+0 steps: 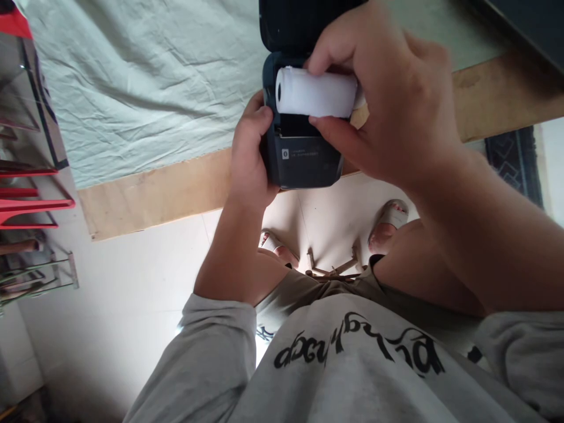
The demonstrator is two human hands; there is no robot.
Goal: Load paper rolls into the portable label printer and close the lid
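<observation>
A small dark receipt printer [304, 167] is held over the table's front edge, its black lid [286, 26] swung up. My left hand [253, 147] grips the printer's left side, thumb on the rim. Between the thumb and fingers of my right hand [388, 100] is a white paper roll [317, 94], lying sideways at the mouth of the printer's compartment. The roll's hollow core faces left, and its right end is partly covered by my right hand. Whether the roll touches the bottom of the compartment I cannot tell.
A pale green cloth [154, 76] covers the table, leaving a bare wooden edge [163, 191]. Red racks [35, 204] stand at the left. A dark flat object [524, 29] lies at the upper right. Below are my feet in sandals [390, 220] on a light floor [145, 264].
</observation>
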